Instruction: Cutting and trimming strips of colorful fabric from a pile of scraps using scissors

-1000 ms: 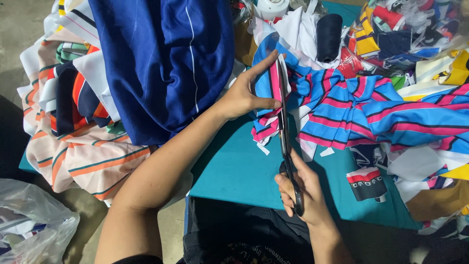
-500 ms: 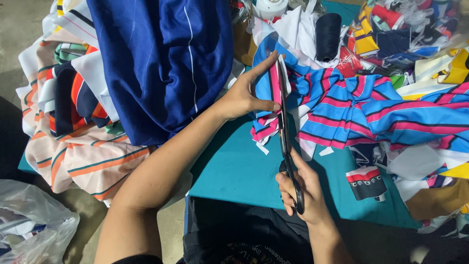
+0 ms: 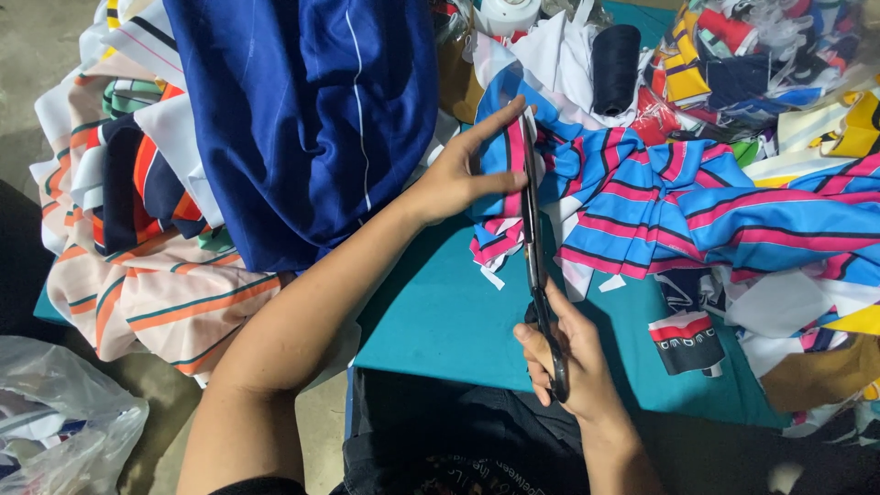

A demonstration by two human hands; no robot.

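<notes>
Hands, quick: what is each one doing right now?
Left hand: closed on the striped cloth, pinching its edge.
Right hand: closed on the scissors.

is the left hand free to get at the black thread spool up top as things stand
Probably not right away. The left hand is pinning the striped fabric beside the scissors, so it would have to let go. Otherwise the way to the black thread spool looks open, across loose cloth.
</notes>
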